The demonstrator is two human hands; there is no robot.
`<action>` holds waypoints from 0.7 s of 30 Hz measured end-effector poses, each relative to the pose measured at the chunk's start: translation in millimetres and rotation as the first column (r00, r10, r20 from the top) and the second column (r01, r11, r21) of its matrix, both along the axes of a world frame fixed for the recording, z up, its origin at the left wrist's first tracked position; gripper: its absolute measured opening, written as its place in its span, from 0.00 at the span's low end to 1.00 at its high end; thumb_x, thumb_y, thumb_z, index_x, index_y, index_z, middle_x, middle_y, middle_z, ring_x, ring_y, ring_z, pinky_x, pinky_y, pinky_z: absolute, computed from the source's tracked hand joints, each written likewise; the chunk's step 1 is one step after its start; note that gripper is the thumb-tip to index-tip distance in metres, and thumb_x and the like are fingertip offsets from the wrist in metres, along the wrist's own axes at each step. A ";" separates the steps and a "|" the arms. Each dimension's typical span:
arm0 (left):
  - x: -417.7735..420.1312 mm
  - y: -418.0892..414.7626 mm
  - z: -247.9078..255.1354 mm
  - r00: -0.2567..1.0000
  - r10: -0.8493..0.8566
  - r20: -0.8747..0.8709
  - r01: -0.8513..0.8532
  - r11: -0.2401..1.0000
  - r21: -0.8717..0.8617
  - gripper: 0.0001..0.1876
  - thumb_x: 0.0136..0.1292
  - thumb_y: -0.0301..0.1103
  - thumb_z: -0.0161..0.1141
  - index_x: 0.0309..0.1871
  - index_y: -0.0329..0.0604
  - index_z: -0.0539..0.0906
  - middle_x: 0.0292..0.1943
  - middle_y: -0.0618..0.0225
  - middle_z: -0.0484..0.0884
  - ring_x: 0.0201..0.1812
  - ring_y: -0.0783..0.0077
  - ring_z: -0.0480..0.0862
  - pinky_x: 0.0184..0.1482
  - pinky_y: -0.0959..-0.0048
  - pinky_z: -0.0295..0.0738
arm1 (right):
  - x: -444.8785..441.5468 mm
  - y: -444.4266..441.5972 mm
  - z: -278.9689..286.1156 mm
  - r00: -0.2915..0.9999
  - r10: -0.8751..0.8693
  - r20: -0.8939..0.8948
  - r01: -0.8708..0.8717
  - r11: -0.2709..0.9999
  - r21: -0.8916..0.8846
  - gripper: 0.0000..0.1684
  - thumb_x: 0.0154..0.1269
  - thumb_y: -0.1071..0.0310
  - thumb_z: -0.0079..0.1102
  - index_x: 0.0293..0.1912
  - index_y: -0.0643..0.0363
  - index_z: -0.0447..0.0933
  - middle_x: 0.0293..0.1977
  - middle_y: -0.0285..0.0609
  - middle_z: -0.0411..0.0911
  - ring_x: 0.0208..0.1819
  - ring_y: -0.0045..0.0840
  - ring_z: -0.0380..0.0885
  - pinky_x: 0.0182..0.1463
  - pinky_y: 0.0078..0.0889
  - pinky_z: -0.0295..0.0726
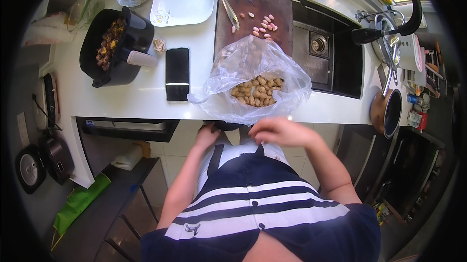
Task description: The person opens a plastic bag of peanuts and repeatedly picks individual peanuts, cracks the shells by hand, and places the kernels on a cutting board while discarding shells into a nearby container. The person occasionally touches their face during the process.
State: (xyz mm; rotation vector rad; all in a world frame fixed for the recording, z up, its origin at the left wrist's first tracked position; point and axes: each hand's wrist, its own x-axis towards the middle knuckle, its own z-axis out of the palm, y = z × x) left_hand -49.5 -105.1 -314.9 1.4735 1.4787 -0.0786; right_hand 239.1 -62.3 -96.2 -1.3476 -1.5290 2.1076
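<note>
My left hand (207, 135) is at the rim of a dark container (226, 126) below the counter's front edge; its fingers are partly hidden. My right hand (271, 130) is raised just in front of the counter edge, blurred, fingers curled; whether it holds anything cannot be seen. Right before it a clear plastic bag (292, 76) lies open on the counter, with unshelled peanuts (261, 92) inside. Behind the bag, shelled pink peanuts (270, 25) lie scattered on a brown cutting board (233, 3), beside a metal utensil (229, 8).
A smartphone (177, 74), a crumpled tissue (159, 45) and a black air fryer basket (135, 43) with brown food are left of the bag. A white square dish (184, 1) stands behind. The sink (310, 54) and black faucet (368, 36) are right, with a saucepan (379, 112) near the edge.
</note>
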 end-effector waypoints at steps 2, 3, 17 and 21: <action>6.1 21.8 53.8 0.992 -0.106 -0.069 0.099 0.990 -0.097 0.20 0.61 0.45 0.58 0.49 0.38 0.82 0.46 0.46 0.82 0.47 0.49 0.82 0.54 0.60 0.73 | 20.3 20.7 16.1 0.966 -0.234 0.105 0.225 0.970 0.090 0.09 0.67 0.74 0.53 0.45 0.65 0.77 0.33 0.41 0.80 0.38 0.22 0.81 0.43 0.25 0.79; 9.7 31.8 81.2 0.982 -0.160 -0.104 0.144 0.979 -0.146 0.19 0.62 0.46 0.58 0.47 0.40 0.83 0.44 0.46 0.82 0.44 0.49 0.82 0.54 0.60 0.73 | 29.7 30.6 6.5 0.949 -0.267 0.168 0.218 0.941 0.260 0.09 0.66 0.76 0.52 0.44 0.66 0.77 0.33 0.43 0.80 0.37 0.23 0.80 0.43 0.25 0.80; 126.0 112.6 180.4 0.880 -0.318 0.353 -0.005 0.736 0.677 0.27 0.63 0.26 0.56 0.66 0.41 0.67 0.59 0.48 0.71 0.61 0.48 0.70 0.63 0.60 0.65 | 73.5 61.2 -38.9 0.412 -0.275 0.868 -0.272 0.872 0.406 0.29 0.53 0.62 0.66 0.52 0.68 0.70 0.46 0.57 0.77 0.48 0.47 0.77 0.49 0.50 0.75; 133.5 132.2 175.6 0.862 -0.249 0.441 -0.097 0.773 0.627 0.31 0.61 0.26 0.56 0.68 0.37 0.61 0.60 0.43 0.69 0.60 0.41 0.70 0.62 0.55 0.65 | 86.8 62.3 -75.2 0.499 -0.536 0.681 -0.054 0.765 0.642 0.17 0.57 0.68 0.59 0.46 0.66 0.75 0.41 0.56 0.80 0.47 0.50 0.77 0.51 0.44 0.77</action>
